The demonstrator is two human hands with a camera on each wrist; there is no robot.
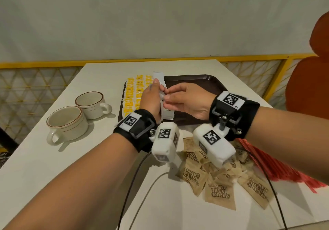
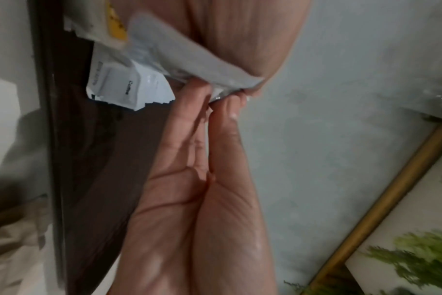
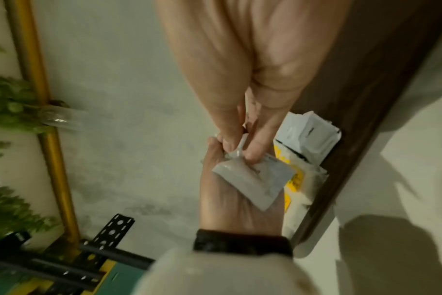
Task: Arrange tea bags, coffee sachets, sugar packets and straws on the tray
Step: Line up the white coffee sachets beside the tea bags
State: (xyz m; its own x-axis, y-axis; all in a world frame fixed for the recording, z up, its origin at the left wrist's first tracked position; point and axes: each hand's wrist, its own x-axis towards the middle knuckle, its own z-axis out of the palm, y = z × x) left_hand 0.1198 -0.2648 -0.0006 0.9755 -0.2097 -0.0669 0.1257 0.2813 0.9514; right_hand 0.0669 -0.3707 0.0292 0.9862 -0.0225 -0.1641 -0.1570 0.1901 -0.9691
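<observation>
My left hand (image 1: 159,91) grips a small bunch of white coffee sachets (image 1: 159,77) upright over the dark brown tray (image 1: 204,83). Thumb and fingers of my right hand (image 1: 166,97) pinch the bunch's near edge. In the right wrist view the pinched sachet (image 3: 253,179) lies against the left palm. Rows of yellow tea bags (image 1: 135,94) cover the tray's left part. Another white coffee sachet (image 1: 168,114) lies flat on the tray under my hands. Brown sugar packets (image 1: 219,190) and red straws (image 1: 277,165) lie on the table near me.
Two cream cups (image 1: 67,122) (image 1: 90,103) stand left of the tray. The right half of the tray is bare. An orange chair (image 1: 309,87) is at the right, beyond the table edge. A yellow railing (image 1: 53,64) runs behind the table.
</observation>
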